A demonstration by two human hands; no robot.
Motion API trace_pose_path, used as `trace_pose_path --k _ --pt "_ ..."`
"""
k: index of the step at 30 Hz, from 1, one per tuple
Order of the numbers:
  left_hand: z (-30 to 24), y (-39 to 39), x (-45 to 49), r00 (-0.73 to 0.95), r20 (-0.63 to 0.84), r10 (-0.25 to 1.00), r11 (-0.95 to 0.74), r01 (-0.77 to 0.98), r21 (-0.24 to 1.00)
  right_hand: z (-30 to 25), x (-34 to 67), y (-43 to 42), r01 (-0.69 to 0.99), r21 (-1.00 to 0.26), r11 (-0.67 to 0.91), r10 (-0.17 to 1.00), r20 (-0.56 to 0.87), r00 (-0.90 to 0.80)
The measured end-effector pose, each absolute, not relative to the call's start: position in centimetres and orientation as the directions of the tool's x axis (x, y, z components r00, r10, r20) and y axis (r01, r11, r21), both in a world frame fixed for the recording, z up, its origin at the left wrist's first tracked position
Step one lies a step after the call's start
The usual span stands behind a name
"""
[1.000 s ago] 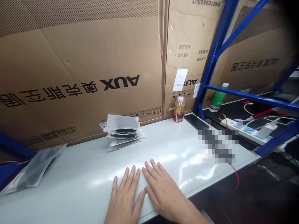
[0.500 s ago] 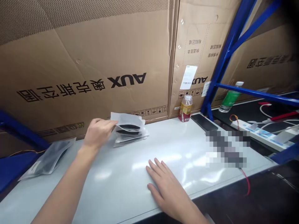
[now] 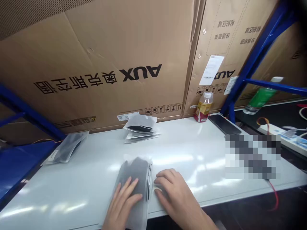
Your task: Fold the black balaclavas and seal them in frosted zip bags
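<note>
A clear plastic pouch with something dark inside [image 3: 136,174] lies near the front edge of the white table [image 3: 192,150]. My left hand [image 3: 123,204] rests flat on the pouch, fingers stretched out. My right hand [image 3: 174,193] sits just right of it, fingers curled at the pouch's right edge and touching it. A stack of similar pouches [image 3: 141,128] lies at the back of the table, apart from both hands.
Another pouch [image 3: 68,147] lies at the table's left end. Large AUX cardboard boxes [image 3: 107,64] stand behind. A small bottle [image 3: 203,107] and a black phone [image 3: 224,124] are at back right, by a blue rack post [image 3: 251,64], a green bottle [image 3: 260,99] and a power strip [image 3: 285,134].
My left hand left the stack and came back to the front edge with one pouch, which now lies under it. My right hand curled against the pouch's edge.
</note>
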State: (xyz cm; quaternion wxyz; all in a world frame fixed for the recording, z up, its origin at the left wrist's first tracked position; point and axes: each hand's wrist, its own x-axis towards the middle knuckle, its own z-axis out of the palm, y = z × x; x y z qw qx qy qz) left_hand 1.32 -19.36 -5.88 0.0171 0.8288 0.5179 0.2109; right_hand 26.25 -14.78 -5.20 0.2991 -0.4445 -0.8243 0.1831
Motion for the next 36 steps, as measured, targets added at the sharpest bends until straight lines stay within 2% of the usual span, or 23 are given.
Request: trace_pose_path --k 2,4,7,12,18,20,23,26,29,31,34,36 --pt "-5.3 -18.6 0.9 0.187 0.344 0.920 -0.308 0.889 0.339 -4.8 25.3 -14.9 0.608 -0.626 0.489 0.870 0.295 -0.396" --pt "-4.8 -17.5 0.8 0.070 0.318 0.946 -0.190 0.911 0.366 -4.4 24.3 -14.8 0.619 -0.661 0.424 0.903 0.252 -0.349" --pt "-5.3 -16.3 1.4 0.075 0.256 0.964 -0.162 0.927 0.338 -3.6 22.8 -14.3 0.618 -0.706 0.346 0.932 0.184 -0.312" --pt "-6.6 -17.4 3.7 -0.009 0.271 0.962 -0.084 0.941 0.328 -2.9 21.1 -13.8 0.646 -0.702 0.300 0.946 0.131 -0.297" --pt "-6.5 -17.8 4.0 -0.027 0.295 0.955 -0.071 0.947 0.315 -3.1 23.3 -13.5 0.512 -0.782 0.355 0.929 0.232 -0.290" --pt "-6.0 -17.1 3.0 0.024 0.263 0.964 -0.107 0.946 0.307 -2.9 24.8 -13.3 0.486 -0.774 0.407 0.895 0.233 -0.380" --pt "-4.7 -15.5 1.1 0.184 0.168 0.968 -0.229 0.923 0.310 -2.7 25.8 -13.8 0.421 -0.688 0.590 0.739 0.251 -0.625" --pt "-3.5 -14.2 0.5 0.268 0.120 0.956 -0.293 0.891 0.345 -3.3 24.5 -15.0 0.366 -0.480 0.797 0.561 0.366 -0.742" --pt "-3.3 -14.0 1.7 0.190 0.167 0.967 -0.241 0.892 0.381 -4.2 22.5 -16.0 0.306 -0.255 0.917 0.395 0.475 -0.787" --pt "-3.8 -14.2 2.7 0.115 0.202 0.973 -0.187 0.903 0.386 -4.3 21.9 -15.6 0.245 -0.190 0.951 0.309 0.499 -0.810" --pt "-4.6 -14.5 3.4 0.075 0.213 0.974 -0.156 0.903 0.399 -3.5 23.0 -12.3 0.234 -0.195 0.953 0.296 0.421 -0.857" --pt "-4.8 -14.6 3.3 0.079 0.212 0.974 -0.163 0.895 0.415 -2.4 24.6 -8.8 0.322 -0.214 0.922 0.379 0.334 -0.863"
